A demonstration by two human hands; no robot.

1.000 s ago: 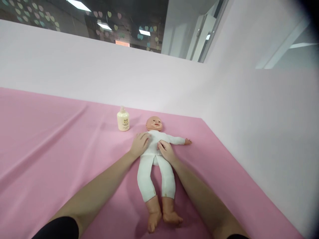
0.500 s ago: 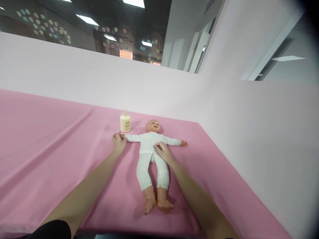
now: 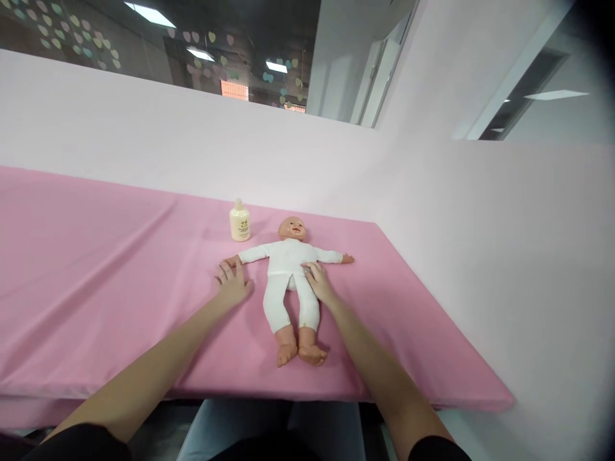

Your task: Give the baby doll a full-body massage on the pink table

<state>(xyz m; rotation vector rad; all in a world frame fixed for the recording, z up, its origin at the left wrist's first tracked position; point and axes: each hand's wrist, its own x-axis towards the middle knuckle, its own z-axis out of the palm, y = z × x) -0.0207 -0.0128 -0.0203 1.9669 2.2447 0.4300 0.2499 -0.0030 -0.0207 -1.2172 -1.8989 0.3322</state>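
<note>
Sliding down off the doll's sleeve, the left hand (image 3: 233, 282) now lies open and flat on the pink padded mat (image 3: 96, 282), holding nothing. Right hand (image 3: 317, 282) rests open, gripping nothing, on the white-suited plastic baby doll (image 3: 288, 269), mid-frame below the cream lotion bottle (image 3: 239, 221).

Just one view here, a head cam looking forward and down across the pink mat (image 3: 120, 307). It sits back from the near edge of the mat, so the doll (image 3: 289, 282) lands mid-frame, a full arm's reach off. Both forearms run in from the bottom corners toward the doll. Beyond the doll, the view takes in the pale wall (image 3: 192, 141) and ceiling lights.
</note>
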